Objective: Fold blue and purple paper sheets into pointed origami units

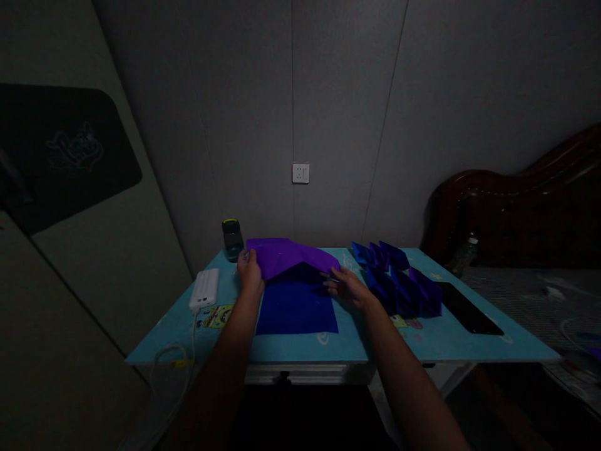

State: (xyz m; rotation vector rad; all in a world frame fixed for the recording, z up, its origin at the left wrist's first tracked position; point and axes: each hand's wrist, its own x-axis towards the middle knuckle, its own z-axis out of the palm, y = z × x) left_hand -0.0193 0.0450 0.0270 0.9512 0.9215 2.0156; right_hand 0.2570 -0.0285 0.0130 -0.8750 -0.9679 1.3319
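A light blue table point(436, 341) with cartoon stickers carries everything here, pushed against a grey panelled wall. On its middle lies a dark blue paper sheet point(297, 307), flat, with a purple paper sheet point(286, 254) lifted over its far edge. The purple sheet is raised and bent, one part held off the table, the rest sagging toward the blue sheet below.

To the right sits a cluster of folded blue and purple paper pieces point(399, 282), packed close together, and beyond them a black phone point(469, 310) lying flat. On the left a white power bank point(205, 289) rests near the table edge with its cable hanging off the front, and a dark bottle with a yellow-green lid point(232, 239) stands at the back, just beside the purple sheet.

The left hand point(250, 272) grips the purple sheet's left edge, fingers closed on it. The right hand point(348, 287) lies at the sheet's right edge with fingers spread; whether it pinches the paper or only presses it I cannot tell.

Risks, as I judge them: the room is dim, so edges may be misaligned and creased crooked. The sagging paper could drag the blue sheet out of place. A wide sweep of the left hand may knock the bottle, and the right forearm passes close to the folded pieces and could scatter them.
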